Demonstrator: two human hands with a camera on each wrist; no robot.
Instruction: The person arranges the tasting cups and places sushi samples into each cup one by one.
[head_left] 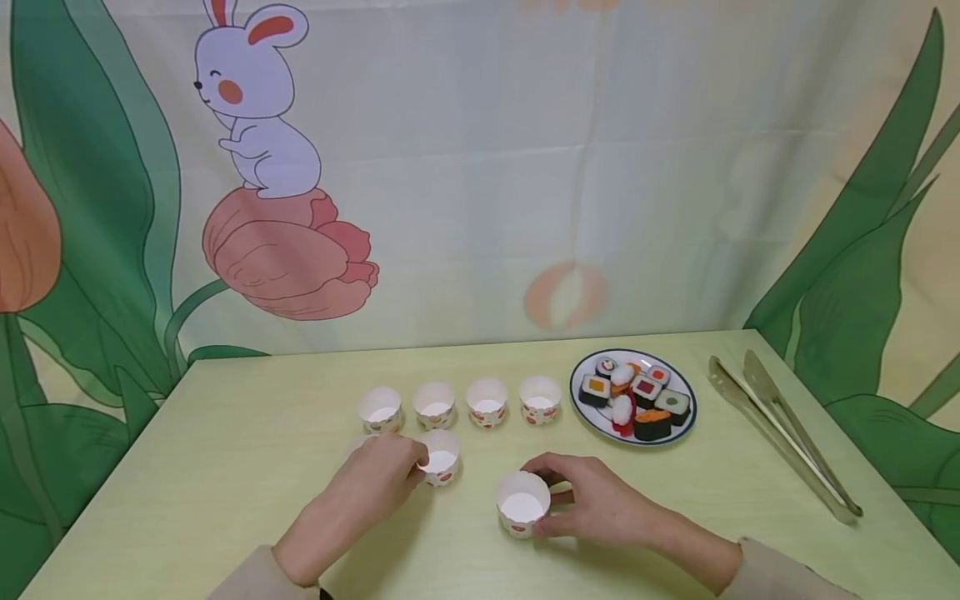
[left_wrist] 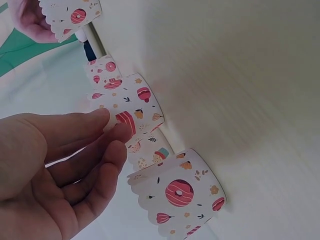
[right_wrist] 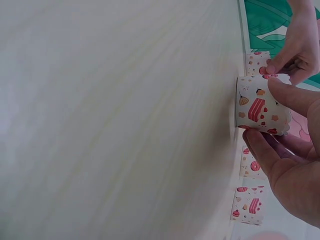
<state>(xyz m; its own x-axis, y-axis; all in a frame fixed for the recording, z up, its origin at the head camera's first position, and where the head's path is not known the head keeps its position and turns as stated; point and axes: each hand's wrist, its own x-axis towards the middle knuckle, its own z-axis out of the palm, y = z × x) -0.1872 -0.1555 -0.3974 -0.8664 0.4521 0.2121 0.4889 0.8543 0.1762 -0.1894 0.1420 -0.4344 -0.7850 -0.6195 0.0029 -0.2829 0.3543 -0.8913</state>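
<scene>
My right hand (head_left: 600,504) grips a white paper baking cup (head_left: 517,527) between thumb and fingers, its mouth facing up and its base close to the table. In the right wrist view, the thumb lies along one side of this printed cup (right_wrist: 260,112) and the fingers along the other. My left hand (head_left: 375,475) pinches at the left rim of another cup (head_left: 444,471), thumb and index fingertips close together. A further cup (left_wrist: 180,195) stands beside that hand, mostly hidden under it in the head view. Pink cakes and doughnuts decorate the cups.
Several matching cups (head_left: 487,408) stand in a row behind my hands. Right of them, a blue-rimmed plate (head_left: 581,419) bears several pieces of sushi (head_left: 652,425). Metal tongs (head_left: 787,442) lie at the table's right side. A printed cloth (head_left: 450,208) hangs behind the table.
</scene>
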